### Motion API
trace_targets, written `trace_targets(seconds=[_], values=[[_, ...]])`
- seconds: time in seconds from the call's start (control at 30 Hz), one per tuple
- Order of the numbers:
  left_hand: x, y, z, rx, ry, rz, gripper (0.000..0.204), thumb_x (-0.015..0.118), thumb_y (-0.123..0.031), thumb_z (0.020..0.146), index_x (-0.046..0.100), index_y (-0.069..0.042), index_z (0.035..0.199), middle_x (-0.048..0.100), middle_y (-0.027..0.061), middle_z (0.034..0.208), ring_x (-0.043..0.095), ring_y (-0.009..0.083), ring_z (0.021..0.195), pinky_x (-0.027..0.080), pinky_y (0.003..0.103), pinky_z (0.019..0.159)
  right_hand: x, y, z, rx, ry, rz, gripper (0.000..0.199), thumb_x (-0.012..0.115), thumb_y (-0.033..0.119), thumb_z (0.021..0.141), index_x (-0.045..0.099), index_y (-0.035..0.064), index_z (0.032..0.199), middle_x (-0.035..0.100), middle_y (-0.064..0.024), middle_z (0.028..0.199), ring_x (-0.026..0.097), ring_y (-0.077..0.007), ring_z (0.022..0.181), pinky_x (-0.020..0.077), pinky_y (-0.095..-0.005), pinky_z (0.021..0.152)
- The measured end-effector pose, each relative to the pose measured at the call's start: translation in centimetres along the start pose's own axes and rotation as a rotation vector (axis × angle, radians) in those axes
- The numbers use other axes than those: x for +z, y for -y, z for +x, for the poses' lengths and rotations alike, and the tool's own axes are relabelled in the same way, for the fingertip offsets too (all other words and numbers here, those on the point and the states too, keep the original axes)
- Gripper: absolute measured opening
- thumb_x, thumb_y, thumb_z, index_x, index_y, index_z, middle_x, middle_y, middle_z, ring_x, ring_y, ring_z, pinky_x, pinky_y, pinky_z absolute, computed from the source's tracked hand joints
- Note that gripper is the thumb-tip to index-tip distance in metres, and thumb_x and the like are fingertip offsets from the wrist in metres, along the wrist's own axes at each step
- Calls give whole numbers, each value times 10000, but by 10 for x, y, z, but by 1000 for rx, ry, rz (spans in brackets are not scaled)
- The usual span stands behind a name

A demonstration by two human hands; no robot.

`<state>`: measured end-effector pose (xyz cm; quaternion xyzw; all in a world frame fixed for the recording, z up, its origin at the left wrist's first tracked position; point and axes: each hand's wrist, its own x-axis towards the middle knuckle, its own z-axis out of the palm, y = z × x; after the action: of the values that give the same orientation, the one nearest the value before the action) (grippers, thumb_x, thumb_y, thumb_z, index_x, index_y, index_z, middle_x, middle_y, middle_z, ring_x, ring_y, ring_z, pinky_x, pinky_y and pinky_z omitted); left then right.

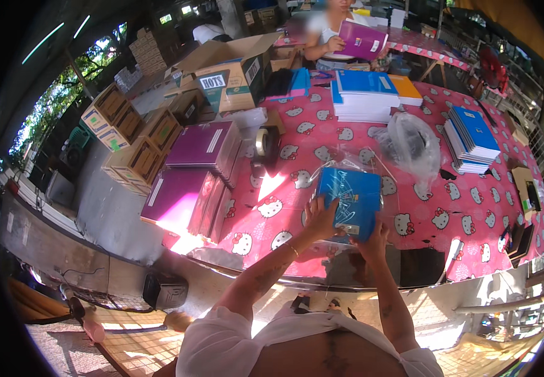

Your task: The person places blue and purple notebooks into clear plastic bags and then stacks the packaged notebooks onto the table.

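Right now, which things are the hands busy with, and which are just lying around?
Busy with:
left hand
right hand
blue book
clear plastic bag

Lying around:
tape roll
purple stacks
blue stack
cardboard box
crumpled bag

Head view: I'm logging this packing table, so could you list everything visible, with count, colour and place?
tablecloth: one, pink with cat print, covering the table
blue notebook: one, in clear plastic wrap, in both hands
blue notebook stacks: two, far centre and right
orange notebooks: small stack, beside the far blue stack
purple book stacks: two, left edge of the table
tape roll: one, left of centre
clear plastic bag: one, crumpled, right of centre
cardboard boxes: several, brown, far left
co-worker: one, far side, holding a purple book
left hand: grip on the notebook's left edge
right hand: grip on its near edge
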<state>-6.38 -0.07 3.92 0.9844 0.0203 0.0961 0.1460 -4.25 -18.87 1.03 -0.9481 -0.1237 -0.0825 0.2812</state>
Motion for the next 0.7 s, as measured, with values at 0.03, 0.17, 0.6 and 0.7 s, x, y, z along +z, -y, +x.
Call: trace_targets(seconds=[0.03,0.17,0.6,0.7], values=[[5,10,9,-64,-49,-99,806,806,-444,750,490,-51,1378,433,262,1387,372,393,1340,315,538,1094,12,-19,1,51,10,129,1064,885,266,636,281,170,1506,392,-206,1356,430,-434,1257,399,-541,1022],[-10,164,43,-375,-760,-339,469,799,-323,813,624,-30,1135,640,156,1003,615,295,860,513,409,710,21,-21,5,70,25,285,1151,899,248,583,246,168,1527,398,-206,1312,424,-429,1246,398,-536,1030],[-11,267,43,-836,-562,-1634,78,659,-39,862,716,-92,859,629,-25,723,507,89,548,391,229,503,22,-27,5,105,81,324,1156,898,278,586,247,124,1529,400,-226,1330,423,-428,1239,376,-547,1033],[-47,324,35,-621,-368,207,344,690,-360,847,731,-20,884,725,183,825,725,353,811,572,451,684,27,-11,15,53,93,312,1164,894,293,586,238,143,1536,396,-226,1336,419,-437,1251,376,-542,1040]])
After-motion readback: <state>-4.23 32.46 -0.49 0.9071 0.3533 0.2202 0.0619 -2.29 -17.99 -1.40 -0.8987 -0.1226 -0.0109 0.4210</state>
